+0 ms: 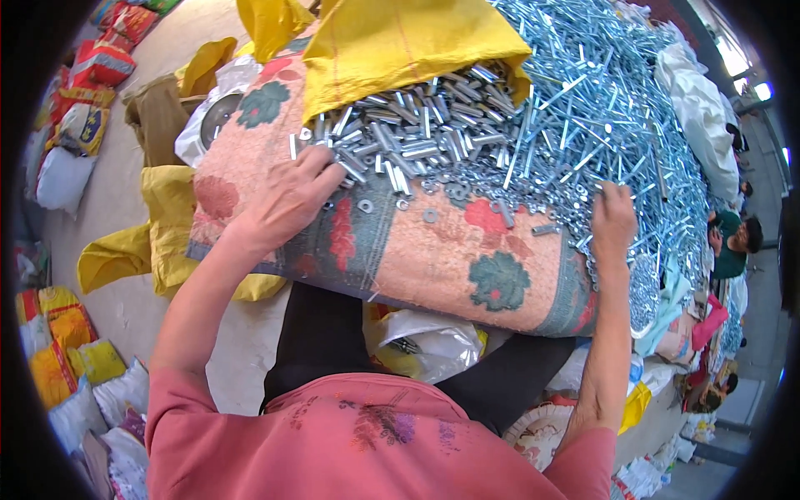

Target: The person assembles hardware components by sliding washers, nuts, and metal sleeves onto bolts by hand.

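My left hand [302,190] is at the left edge of a heap of short metal sleeves [408,133], its fingers bent together among them. The sleeves spill from the mouth of a yellow woven sack [400,46]. On the right, my right hand [614,221] is closed at the near side of a large pile of long, thin silvery rods [600,125]. What either hand's fingertips pinch, if anything, is too small to tell. Washers [430,216] and small nuts lie loose between the hands on a flowered cloth [433,267].
The cloth covers a raised work surface in front of my knees. Below its edge sits an open clear plastic bag [429,337]. A tray of small parts [643,292] stands beyond my right forearm. Filled sacks [71,333] line the left. Another person [732,246] sits at far right.
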`<state>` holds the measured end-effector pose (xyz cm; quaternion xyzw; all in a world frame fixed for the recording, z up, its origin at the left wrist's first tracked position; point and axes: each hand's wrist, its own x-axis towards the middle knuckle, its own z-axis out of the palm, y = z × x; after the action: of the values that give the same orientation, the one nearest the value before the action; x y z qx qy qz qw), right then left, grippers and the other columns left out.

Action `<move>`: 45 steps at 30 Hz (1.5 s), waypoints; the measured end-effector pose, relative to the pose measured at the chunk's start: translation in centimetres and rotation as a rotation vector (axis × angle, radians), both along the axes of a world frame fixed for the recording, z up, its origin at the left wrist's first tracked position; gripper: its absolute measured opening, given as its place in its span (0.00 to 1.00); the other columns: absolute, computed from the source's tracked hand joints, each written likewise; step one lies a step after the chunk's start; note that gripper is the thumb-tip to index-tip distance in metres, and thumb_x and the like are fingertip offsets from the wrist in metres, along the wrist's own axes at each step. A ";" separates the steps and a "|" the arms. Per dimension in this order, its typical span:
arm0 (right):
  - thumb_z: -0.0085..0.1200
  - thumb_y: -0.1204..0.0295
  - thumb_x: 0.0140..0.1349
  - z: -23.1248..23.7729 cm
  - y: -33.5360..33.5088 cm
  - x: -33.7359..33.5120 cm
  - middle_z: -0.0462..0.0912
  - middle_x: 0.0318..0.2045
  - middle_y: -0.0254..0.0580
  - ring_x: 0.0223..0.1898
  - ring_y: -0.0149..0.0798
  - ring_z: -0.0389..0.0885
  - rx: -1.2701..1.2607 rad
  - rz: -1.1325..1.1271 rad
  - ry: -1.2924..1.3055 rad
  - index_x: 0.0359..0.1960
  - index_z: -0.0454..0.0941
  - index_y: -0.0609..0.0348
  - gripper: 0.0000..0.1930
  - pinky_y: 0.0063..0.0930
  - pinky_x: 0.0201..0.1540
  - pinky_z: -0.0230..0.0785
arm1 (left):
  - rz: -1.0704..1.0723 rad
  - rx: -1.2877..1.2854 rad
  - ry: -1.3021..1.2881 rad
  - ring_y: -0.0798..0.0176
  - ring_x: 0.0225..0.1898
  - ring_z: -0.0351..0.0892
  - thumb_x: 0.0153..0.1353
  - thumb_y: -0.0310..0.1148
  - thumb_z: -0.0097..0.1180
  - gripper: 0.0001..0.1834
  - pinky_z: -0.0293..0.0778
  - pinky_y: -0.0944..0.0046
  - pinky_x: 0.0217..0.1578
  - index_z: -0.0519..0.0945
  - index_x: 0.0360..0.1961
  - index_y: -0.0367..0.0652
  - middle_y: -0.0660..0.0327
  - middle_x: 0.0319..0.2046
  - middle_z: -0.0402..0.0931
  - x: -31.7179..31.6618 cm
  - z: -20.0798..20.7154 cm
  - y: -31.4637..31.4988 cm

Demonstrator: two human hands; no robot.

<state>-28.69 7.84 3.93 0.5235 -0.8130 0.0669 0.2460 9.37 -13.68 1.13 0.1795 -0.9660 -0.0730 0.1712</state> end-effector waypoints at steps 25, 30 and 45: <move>0.34 0.64 0.68 0.1 3.0 21.6 0.77 0.34 0.55 0.34 0.40 0.79 -0.628 0.569 -1.376 0.40 0.66 0.72 0.18 0.31 0.38 0.73 | -0.009 2.331 0.824 0.64 0.22 0.78 0.57 0.26 0.54 0.14 0.80 0.67 0.21 0.69 0.43 0.35 0.54 0.31 0.74 -3.5 -1.1 11.2; 0.51 0.71 0.61 -0.4 2.5 22.1 0.76 0.37 0.53 0.34 0.41 0.77 -0.430 0.709 -0.864 0.43 0.70 0.69 0.13 0.30 0.35 0.71 | 0.037 2.384 0.775 0.68 0.18 0.73 0.58 0.29 0.55 0.08 0.74 0.70 0.16 0.71 0.36 0.38 0.56 0.27 0.74 -3.6 -0.5 11.7; 0.52 0.67 0.58 -1.7 0.3 22.3 0.74 0.29 0.48 0.29 0.47 0.74 -0.081 0.492 -0.673 0.38 0.73 0.66 0.13 0.33 0.31 0.67 | 0.223 2.142 0.842 0.74 0.12 0.61 0.56 0.29 0.57 0.07 0.56 0.76 0.12 0.72 0.28 0.40 0.63 0.20 0.71 -4.1 -0.7 12.9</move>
<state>-6.34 8.18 2.24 0.6408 -0.6955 0.3230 -0.0360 5.29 -0.75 0.40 0.2784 -0.2544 -0.8931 0.2453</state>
